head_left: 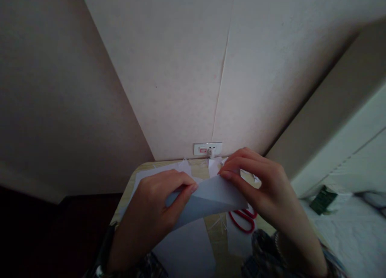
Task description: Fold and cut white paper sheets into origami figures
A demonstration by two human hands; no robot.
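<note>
A folded sheet of white paper (208,201) is held up between my two hands, above the table. My left hand (159,201) pinches its upper left part between thumb and fingers. At the upper right edge, my right hand (259,177) grips the paper the same way. Below the paper, a pair of scissors with red handles (244,221) lies on the table; its blades are hidden. Another white sheet (187,254) lies flat under my left hand, and thin white paper strips (221,223) are scattered beside the scissors.
The small light wood table (218,246) stands against a pale wall (181,69) with a power outlet (207,148) and plug just above its back edge. More paper pieces (214,165) lie at the back. To the right, a dark green box (323,199) rests on a white quilted surface (356,238).
</note>
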